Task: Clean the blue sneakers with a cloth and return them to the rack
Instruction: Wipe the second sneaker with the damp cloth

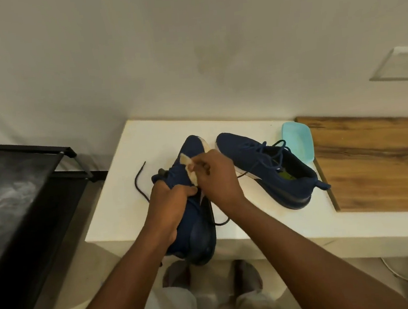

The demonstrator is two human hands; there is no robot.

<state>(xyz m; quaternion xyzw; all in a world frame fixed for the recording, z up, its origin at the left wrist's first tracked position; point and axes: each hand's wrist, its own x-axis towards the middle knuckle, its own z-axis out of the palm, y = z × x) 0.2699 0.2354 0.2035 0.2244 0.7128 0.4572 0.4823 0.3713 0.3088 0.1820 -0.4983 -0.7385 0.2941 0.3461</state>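
Left grip (170,202) is curled round the middle of the held sneaker (190,148). Right grip (217,175) pinches the cloth (189,172) in its fingertips and presses it on the upper. Wiping looks to be under way.

Sneaker points toe to 12 o'clock. Its heel hangs past the worktop (119,212) edge at 6 o'clock.

Risks:
- If the left grip loosens, the heel likely drops to the floor.
- Loose lace (138,183) trails toward 10 o'clock and could snag or drag when the shoe is lifted.
- Cloth is small and held only by fingertips, so it may slip out under a hard rub.
- Second sneaker (269,170) sits at 3 o'clock, just beside the tub (297,142). Grabbing it carelessly could knock the tub.

Containers:
- Teal tub at 2 o'clock. Nothing visible inside, near end hidden behind the shoe.
- Rack (15,197) at 9 o'clock, well apart. Only its dusty black top shows, lower shelves can't be seen.
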